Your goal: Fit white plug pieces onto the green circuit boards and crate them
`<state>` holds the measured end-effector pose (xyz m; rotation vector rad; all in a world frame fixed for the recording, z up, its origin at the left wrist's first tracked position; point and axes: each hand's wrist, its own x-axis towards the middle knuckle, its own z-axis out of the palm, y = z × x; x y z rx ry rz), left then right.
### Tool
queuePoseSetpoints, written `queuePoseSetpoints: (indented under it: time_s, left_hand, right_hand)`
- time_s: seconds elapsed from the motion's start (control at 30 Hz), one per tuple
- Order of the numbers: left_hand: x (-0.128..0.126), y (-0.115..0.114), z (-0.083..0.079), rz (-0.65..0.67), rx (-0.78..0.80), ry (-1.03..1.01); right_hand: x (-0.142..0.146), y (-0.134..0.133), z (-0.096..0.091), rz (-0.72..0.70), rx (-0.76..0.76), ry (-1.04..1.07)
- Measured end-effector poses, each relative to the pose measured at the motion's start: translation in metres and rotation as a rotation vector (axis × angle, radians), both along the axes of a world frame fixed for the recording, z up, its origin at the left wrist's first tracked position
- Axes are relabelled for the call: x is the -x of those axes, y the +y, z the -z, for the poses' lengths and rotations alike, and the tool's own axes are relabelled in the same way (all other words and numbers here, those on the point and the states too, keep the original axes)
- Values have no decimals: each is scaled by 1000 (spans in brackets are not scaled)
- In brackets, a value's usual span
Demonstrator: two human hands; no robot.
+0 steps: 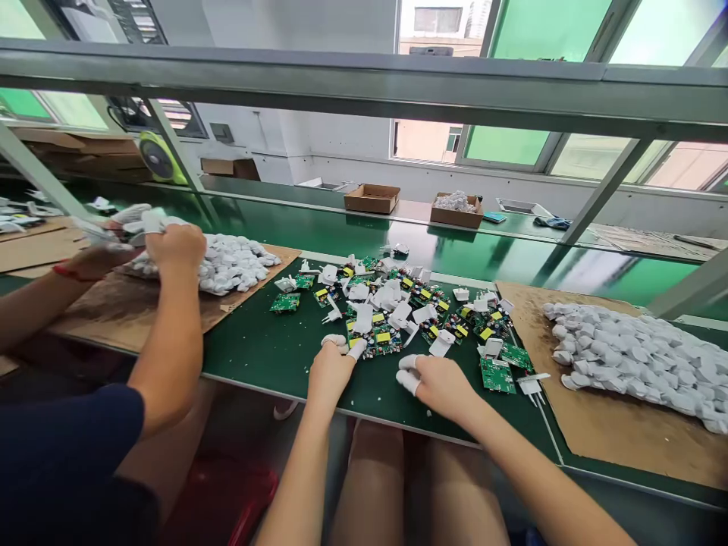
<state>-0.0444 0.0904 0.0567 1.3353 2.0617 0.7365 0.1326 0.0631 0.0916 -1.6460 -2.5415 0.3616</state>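
Observation:
My left hand (331,369) rests on the green work surface (267,349), its fingers in white finger cots, curled at the near edge of a scatter of green circuit boards (387,337) and white plastic plug parts (392,294). The fingertips touch a board with a yellow component; I cannot tell if they grip it. My right hand (435,381) lies just to the right, fingers with cots bent inward, nothing visible in them. A separate green board (497,374) lies right of it.
A co-worker on the left, in a dark sleeve, has both hands (171,244) in a pile of white parts (227,264) on cardboard. Another white pile (637,356) sits on cardboard at right. Two cardboard boxes (372,198) stand on the far conveyor; metal frame bars cross overhead.

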Motion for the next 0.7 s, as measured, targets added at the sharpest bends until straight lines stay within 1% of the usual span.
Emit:
queuePoseSetpoints:
  time_s: [0.07,0.13,0.17,0.23,0.3,0.37,0.4,0.43,0.47,0.53,0.57,0.6,0.63,0.7]
  left_hand:
    - [-1,1,3,6,-31,-74]
    - [-5,-2,4,78,-38,-158]
    - [-7,-5,5,113,-36,-191]
    - [-13,-16,4,127,-49,-230]
    - [-17,-33,4,93,-84,-280]
    - [-20,-52,5,103,-99,-422]
    - [-20,-61,5,132,-87,-521]
    - [-21,-69,5,167,-67,-619]
    - [-22,-75,5,207,-48,-707]
    - [-27,-84,4,287,-23,-839]
    - [-31,-86,4,319,-11,-880]
    - [-35,-87,3,342,4,-910]
    - [-39,-87,3,353,20,-933]
    - [-48,-87,4,348,47,-977]
  right_hand:
    - [6,-14,11,-15,45,73]
    - [4,-27,20,-7,64,178]
    - [2,-33,23,20,72,240]
    - [-7,-44,29,146,79,363]
    - [-17,-55,34,321,72,483]
    - [-27,-64,37,457,54,617]
    - [-31,-68,38,490,54,698]
    - [-35,-72,39,494,80,788]
    - [-37,-74,39,467,144,883]
    - [-39,-77,40,351,367,1084]
    - [-38,-78,41,290,484,1181]
    - [-37,-78,42,252,571,1266]
    - [-36,-78,42,244,617,1336]
    - [-34,-80,42,299,600,1420]
